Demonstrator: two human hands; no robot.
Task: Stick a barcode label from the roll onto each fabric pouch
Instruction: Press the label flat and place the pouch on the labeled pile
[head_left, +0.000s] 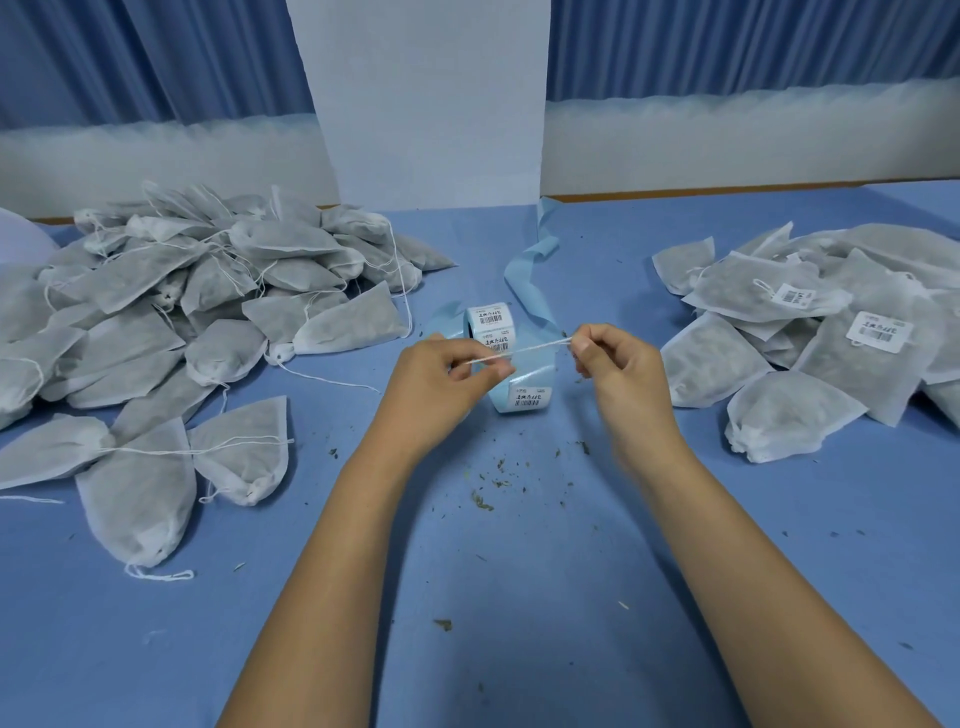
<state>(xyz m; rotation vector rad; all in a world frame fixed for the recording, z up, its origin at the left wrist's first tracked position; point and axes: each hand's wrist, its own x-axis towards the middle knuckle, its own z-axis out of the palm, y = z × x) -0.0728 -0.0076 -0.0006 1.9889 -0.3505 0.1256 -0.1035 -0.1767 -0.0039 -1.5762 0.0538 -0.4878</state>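
Both hands pinch a white string (taut) above the label roll.

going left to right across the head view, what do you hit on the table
pile of unlabelled pouches → left hand → white string pinched by both hands → right hand → pile of labelled pouches

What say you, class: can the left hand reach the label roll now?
Likely yes, once freed: the label roll lies close, unblocked, but left hand and right hand pinch a string.
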